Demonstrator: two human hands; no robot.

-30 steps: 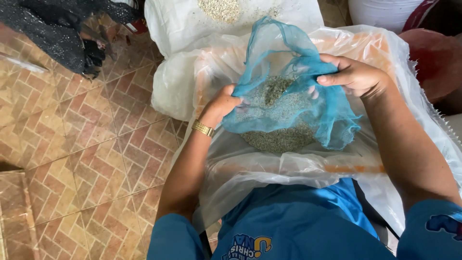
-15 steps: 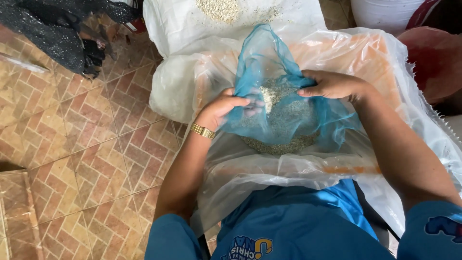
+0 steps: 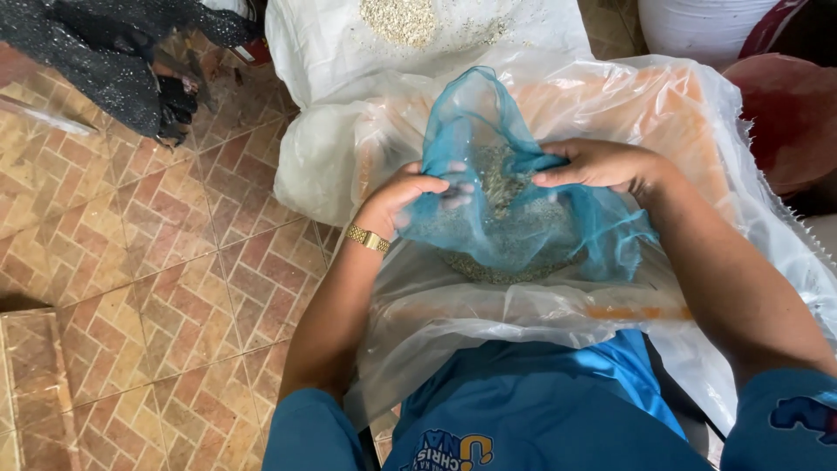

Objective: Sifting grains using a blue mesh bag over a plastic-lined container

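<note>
Hands first: your left hand [image 3: 408,196] grips the blue net [image 3: 514,218] on its left side, with the fingers closed over the mesh and partly showing through it. Your right hand [image 3: 602,164] pinches the net from the right, the fingers pressed together on a fold near the middle. You wear a gold watch [image 3: 368,238] on the left wrist. The net hangs between both hands like a small bag and holds greenish grains [image 3: 501,187] in its bottom. It sits over the open mouth of a big clear plastic sack [image 3: 697,113] in front of your lap. Behind it a white sack [image 3: 331,52] lies with pale grains [image 3: 399,17] scattered on top. On the tiled floor [image 3: 174,288], far left, a black cloth [image 3: 113,61] lies well apart from you.
</note>
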